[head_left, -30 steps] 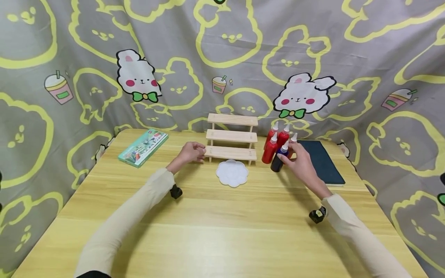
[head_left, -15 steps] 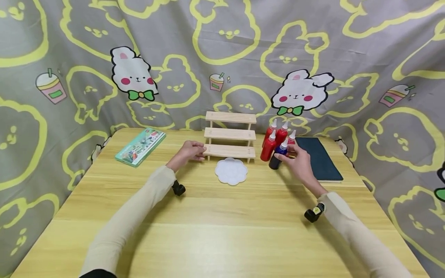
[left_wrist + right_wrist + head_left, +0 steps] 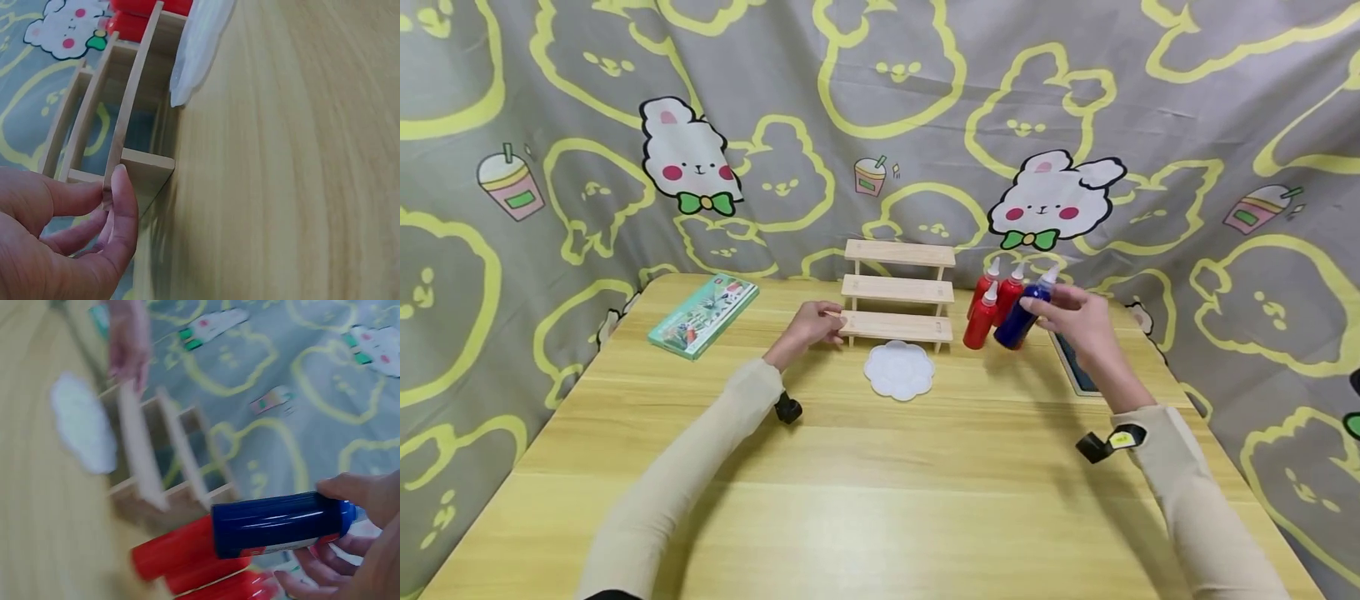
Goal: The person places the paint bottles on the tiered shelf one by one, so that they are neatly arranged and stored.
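Note:
My right hand (image 3: pixel 1078 323) grips a dark blue squeeze bottle (image 3: pixel 1024 317) with a white nozzle, tilted and lifted over the other bottles. In the right wrist view the blue bottle (image 3: pixel 278 524) lies across the fingers, thumb on one side. Several red squeeze bottles (image 3: pixel 981 321) stand just left of it; one is mostly hidden behind it. My left hand (image 3: pixel 812 325) pinches the left end of the lowest step of a three-tier wooden rack (image 3: pixel 898 327). In the left wrist view, thumb and fingers close on the board's end (image 3: pixel 112 169).
A white scalloped palette (image 3: pixel 899 371) lies in front of the rack. A green illustrated box (image 3: pixel 703 317) is at the back left. Behind my right hand lies a dark flat book (image 3: pixel 1078 367). A patterned curtain (image 3: pixel 775 167) hangs along the table's back edge.
My right hand has raised the blue bottle from among the red ones and tilted it, moving up and to the right. The left hand stays at the rack.

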Demonstrator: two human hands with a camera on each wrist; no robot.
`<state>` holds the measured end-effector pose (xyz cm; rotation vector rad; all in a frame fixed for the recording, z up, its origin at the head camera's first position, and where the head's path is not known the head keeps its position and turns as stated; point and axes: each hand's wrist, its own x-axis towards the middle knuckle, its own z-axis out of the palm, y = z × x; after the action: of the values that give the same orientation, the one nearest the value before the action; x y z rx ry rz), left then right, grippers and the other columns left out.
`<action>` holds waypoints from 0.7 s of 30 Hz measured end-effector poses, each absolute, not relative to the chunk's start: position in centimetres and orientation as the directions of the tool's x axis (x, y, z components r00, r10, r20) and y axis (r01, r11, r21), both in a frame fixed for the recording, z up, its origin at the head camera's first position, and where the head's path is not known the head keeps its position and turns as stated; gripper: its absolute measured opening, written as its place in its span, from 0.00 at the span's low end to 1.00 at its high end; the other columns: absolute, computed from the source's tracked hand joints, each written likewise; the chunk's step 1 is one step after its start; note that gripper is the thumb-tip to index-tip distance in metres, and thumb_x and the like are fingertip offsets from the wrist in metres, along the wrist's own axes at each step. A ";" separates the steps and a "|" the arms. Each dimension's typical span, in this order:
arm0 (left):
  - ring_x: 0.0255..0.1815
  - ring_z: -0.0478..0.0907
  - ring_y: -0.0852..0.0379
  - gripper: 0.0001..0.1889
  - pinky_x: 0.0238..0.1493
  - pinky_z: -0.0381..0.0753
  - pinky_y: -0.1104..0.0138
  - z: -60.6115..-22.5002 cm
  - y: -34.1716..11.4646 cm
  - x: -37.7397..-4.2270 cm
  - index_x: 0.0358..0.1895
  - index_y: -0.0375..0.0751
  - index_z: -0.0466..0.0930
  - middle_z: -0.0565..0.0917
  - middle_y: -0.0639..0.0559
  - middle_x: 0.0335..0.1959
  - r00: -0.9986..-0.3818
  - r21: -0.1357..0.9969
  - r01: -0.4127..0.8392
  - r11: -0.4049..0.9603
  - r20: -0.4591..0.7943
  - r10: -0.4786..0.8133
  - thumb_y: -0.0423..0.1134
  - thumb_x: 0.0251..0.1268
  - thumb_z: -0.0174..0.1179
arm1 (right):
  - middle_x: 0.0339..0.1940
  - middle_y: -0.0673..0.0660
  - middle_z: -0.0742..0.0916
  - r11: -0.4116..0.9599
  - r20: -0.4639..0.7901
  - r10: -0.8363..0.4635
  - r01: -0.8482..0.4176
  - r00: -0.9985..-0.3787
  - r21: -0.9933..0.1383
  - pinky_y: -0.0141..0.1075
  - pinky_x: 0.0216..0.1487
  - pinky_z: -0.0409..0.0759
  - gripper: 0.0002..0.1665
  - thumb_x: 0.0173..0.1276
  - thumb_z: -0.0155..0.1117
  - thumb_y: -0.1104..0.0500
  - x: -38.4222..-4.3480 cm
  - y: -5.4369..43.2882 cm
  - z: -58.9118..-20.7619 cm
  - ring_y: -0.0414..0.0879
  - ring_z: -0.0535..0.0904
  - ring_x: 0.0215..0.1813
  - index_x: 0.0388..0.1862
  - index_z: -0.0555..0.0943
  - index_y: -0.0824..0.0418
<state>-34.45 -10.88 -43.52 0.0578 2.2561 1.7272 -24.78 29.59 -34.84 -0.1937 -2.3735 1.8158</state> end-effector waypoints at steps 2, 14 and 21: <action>0.27 0.83 0.59 0.22 0.41 0.92 0.66 -43.7 -10.8 -34.4 0.71 0.27 0.73 0.83 0.37 0.49 -0.959 0.950 -0.127 0.285 -0.191 0.209 0.30 0.78 0.58 | 0.45 0.50 0.83 0.139 0.082 0.217 -0.053 -0.973 -0.989 0.28 0.47 0.89 0.34 0.66 0.79 0.55 -24.9 29.7 -33.8 0.36 0.83 0.44 0.65 0.78 0.68; 0.23 0.81 0.60 0.20 0.42 0.93 0.61 -44.0 -10.4 -33.9 0.67 0.25 0.76 0.79 0.45 0.33 -0.973 0.950 -0.065 0.306 -0.128 0.193 0.27 0.77 0.58 | 0.45 0.52 0.87 0.017 0.303 0.253 -0.309 -0.919 -0.951 0.26 0.47 0.89 0.24 0.63 0.81 0.58 -28.7 24.3 -32.0 0.42 0.86 0.46 0.54 0.82 0.63; 0.23 0.83 0.57 0.18 0.41 0.93 0.61 -43.9 -10.7 -34.0 0.65 0.26 0.79 0.81 0.45 0.31 -0.975 0.947 -0.032 0.320 -0.100 0.199 0.27 0.76 0.59 | 0.53 0.58 0.85 0.230 0.409 0.166 -0.368 -0.897 -0.901 0.25 0.53 0.84 0.30 0.67 0.78 0.58 -33.1 19.7 -32.5 0.43 0.81 0.49 0.64 0.79 0.67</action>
<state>-34.02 -10.70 -43.87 0.1537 2.3844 1.7171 -33.05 19.65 -32.50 0.1848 -2.0889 1.7090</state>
